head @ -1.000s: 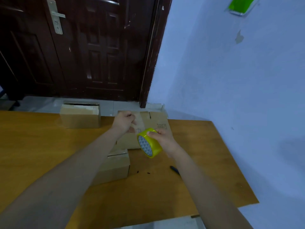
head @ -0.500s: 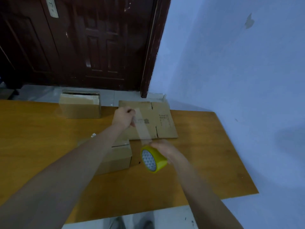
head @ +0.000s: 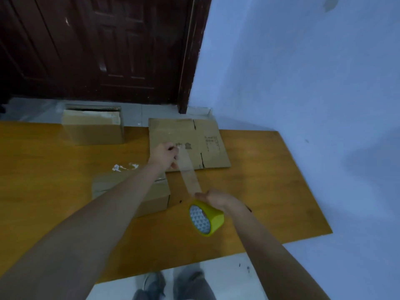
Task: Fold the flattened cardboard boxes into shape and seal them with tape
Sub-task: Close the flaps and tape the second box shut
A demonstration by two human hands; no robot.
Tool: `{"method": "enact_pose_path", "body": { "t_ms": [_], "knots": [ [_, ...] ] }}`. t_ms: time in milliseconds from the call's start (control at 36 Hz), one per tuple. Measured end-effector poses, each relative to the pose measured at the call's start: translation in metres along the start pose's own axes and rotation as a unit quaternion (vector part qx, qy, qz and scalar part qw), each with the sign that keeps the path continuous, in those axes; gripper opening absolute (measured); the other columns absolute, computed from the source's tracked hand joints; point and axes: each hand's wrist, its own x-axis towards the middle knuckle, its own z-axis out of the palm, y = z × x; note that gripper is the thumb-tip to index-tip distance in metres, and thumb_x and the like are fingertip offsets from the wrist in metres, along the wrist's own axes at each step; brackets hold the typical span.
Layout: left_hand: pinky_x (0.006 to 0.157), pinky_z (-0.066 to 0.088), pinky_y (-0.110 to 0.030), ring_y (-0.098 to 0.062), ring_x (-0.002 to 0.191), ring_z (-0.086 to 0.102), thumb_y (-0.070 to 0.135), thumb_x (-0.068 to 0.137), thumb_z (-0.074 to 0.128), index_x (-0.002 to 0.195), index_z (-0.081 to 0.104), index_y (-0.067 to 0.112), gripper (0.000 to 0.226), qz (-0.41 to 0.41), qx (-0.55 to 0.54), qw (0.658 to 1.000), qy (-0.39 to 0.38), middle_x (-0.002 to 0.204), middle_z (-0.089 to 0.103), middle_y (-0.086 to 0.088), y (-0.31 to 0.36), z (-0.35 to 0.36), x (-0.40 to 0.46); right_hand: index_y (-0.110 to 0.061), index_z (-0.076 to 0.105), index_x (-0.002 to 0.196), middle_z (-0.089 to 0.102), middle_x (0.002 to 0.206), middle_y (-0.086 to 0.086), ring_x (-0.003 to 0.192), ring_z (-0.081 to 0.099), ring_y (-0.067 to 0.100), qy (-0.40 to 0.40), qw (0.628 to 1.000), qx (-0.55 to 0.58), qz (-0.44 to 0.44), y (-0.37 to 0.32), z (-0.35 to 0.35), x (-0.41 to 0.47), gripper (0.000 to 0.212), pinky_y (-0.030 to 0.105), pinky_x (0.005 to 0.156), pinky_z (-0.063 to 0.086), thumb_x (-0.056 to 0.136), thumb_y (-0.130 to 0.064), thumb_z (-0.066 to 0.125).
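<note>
Bottom centre of frame: your shoes (head: 151, 287) and trouser legs on the pale floor, just below the desk (head: 54, 191) edge. Lower centre-right, your right hand (head: 218, 200) has its grip closed round the yellow tape roll (head: 205, 217), held above the desk. A clear tape strip (head: 188, 176) runs from the roll up-left to your left hand (head: 165, 154), whose grip pinches the strip's free end. Under your left forearm, centre-left, a folded cardboard box (head: 155, 198) sits on the desk. Behind the left hand, a flattened cardboard box (head: 207, 144) lies flat at centre, printed side up. Upper left, an open-topped box (head: 93, 128) stands at the desk's far edge. White scraps (head: 123, 167) lie on the desk between the boxes. Dark door (head: 97, 50) beyond, blue wall (head: 303, 72) on the right.
</note>
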Motion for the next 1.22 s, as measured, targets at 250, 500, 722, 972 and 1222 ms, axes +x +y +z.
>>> {"method": "enact_pose_path", "body": {
  "t_ms": [250, 500, 722, 972, 1222],
  "knots": [
    [0.070, 0.058, -0.037, -0.022, 0.059, 0.066, 0.027, 0.093, 0.059, 0.069, 0.060, 0.019, 0.025, -0.009, 0.023, 0.998, 0.055, 0.082, 0.070, -0.005, -0.010, -0.019, 0.015, 0.007, 0.060, 0.099, 0.061, 0.087, 0.020, 0.080, 0.060, 0.026, 0.073, 0.974, 0.150, -0.153, 0.013, 0.003, -0.009, 0.069, 0.037, 0.072, 0.042, 0.085, -0.060, 0.053],
    [0.052, 0.053, -0.024, -0.011, 0.051, 0.063, 0.022, 0.084, 0.070, 0.076, 0.067, 0.011, 0.014, -0.077, -0.052, 0.994, 0.064, 0.069, 0.067, -0.002, -0.016, -0.028, 0.020, -0.012, 0.063, 0.096, 0.062, 0.090, 0.008, 0.082, 0.062, 0.023, 0.038, 0.965, 0.193, -0.173, 0.014, 0.012, -0.003, 0.021, 0.029, 0.070, 0.047, 0.097, -0.029, 0.051],
    [0.045, 0.047, -0.020, -0.017, 0.056, 0.064, 0.007, 0.083, 0.070, 0.080, 0.065, 0.008, 0.006, -0.089, -0.038, 0.995, 0.039, 0.074, 0.068, -0.008, -0.019, -0.047, 0.027, -0.008, 0.063, 0.094, 0.061, 0.089, 0.012, 0.083, 0.059, 0.026, 0.042, 0.958, 0.230, -0.164, 0.014, 0.024, -0.001, 0.016, 0.033, 0.072, 0.044, 0.096, -0.020, 0.052],
    [0.056, 0.048, -0.025, -0.016, 0.059, 0.066, 0.012, 0.086, 0.067, 0.081, 0.066, 0.012, 0.005, -0.070, 0.004, 0.997, 0.022, 0.078, 0.071, -0.007, -0.030, -0.043, 0.032, -0.011, 0.060, 0.084, 0.056, 0.070, 0.000, 0.060, 0.055, 0.010, -0.001, 0.949, 0.258, -0.181, 0.020, 0.036, -0.001, 0.012, 0.019, 0.056, 0.043, 0.086, -0.022, 0.059],
    [0.062, 0.043, -0.022, -0.007, 0.069, 0.059, 0.023, 0.085, 0.069, 0.090, 0.069, 0.016, 0.009, -0.037, 0.066, 0.995, 0.060, 0.085, 0.066, 0.002, -0.052, -0.030, 0.033, -0.005, 0.056, 0.081, 0.051, 0.059, -0.005, 0.051, 0.051, 0.007, -0.009, 0.953, 0.238, -0.189, 0.021, 0.053, 0.006, 0.017, 0.020, 0.053, 0.040, 0.095, -0.015, 0.054]
  ]
}}
